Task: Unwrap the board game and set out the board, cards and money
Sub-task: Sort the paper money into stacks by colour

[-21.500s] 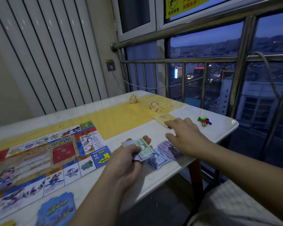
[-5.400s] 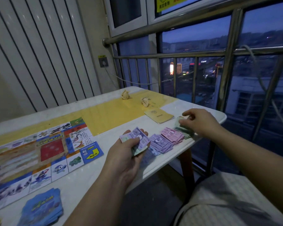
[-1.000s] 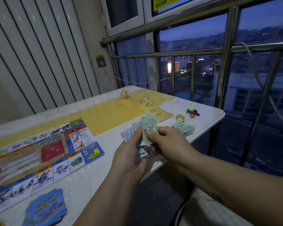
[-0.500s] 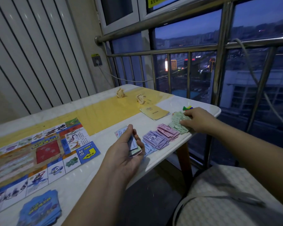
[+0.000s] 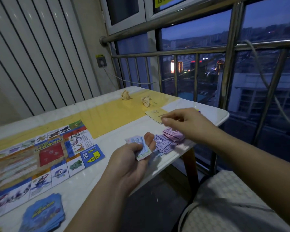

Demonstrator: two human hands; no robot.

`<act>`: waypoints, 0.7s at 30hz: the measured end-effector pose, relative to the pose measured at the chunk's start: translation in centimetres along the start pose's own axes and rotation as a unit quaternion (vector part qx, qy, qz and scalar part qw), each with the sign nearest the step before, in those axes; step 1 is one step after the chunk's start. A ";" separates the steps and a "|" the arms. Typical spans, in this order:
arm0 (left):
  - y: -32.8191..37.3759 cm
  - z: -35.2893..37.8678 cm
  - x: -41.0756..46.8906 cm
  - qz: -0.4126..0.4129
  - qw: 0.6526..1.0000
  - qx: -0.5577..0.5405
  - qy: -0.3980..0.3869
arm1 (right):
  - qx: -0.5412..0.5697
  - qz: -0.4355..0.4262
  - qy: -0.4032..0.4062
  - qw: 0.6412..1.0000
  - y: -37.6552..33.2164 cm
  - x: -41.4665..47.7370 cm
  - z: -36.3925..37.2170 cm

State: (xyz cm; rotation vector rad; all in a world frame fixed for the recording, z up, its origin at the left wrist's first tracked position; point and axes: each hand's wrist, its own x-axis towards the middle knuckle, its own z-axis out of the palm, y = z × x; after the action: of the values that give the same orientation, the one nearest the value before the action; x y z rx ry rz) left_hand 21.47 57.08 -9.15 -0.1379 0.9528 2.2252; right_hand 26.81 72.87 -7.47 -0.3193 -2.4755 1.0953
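Left hand [image 5: 132, 164] grips a small wad of pale blue-green paper money notes [image 5: 141, 149] over the near edge of the white-and-yellow desk [image 5: 90, 181], with fanned purple and pink note piles [image 5: 164, 143] at its 3 o'clock. Right hand [image 5: 187, 124] hovers above those piles, fingers loosely curled (pinching anything? cannot tell). Colourful printed game board [image 5: 40, 153] lies flat at 9 o'clock, blue card stack [image 5: 42, 213] at 7.

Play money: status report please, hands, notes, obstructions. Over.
Left hand grips mixed notes. Right hand hovers above pink pile, apparently empty. Purple pile alongside. Nothing blocking.
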 end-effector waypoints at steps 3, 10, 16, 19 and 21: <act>0.0 -0.6 -0.5 0.043 0.996 0.061 -0.041 | 0.058 0.039 -0.083 0.994 -1.8 -1.1 1.8; 0.4 -2.1 -1.9 0.098 0.984 0.141 -0.054 | 0.153 0.053 -0.089 0.983 -3.4 -1.5 5.0; 2.1 -2.8 -2.5 0.047 0.995 0.084 -0.035 | 0.120 0.023 -0.071 0.990 -4.2 -0.3 5.5; 3.8 -3.7 -2.6 0.058 0.997 0.047 -0.013 | 0.076 0.032 -0.033 0.996 -4.3 0.9 4.1; 4.6 -4.5 -2.3 0.072 0.997 0.025 -0.002 | 0.016 0.040 -0.071 0.997 -4.2 1.2 3.9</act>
State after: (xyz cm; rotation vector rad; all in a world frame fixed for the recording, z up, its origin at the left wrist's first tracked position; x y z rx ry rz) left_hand 19.47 50.54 -8.83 -0.0410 1.0452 2.3294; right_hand 23.77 68.01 -6.33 -0.3442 -2.5862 1.2281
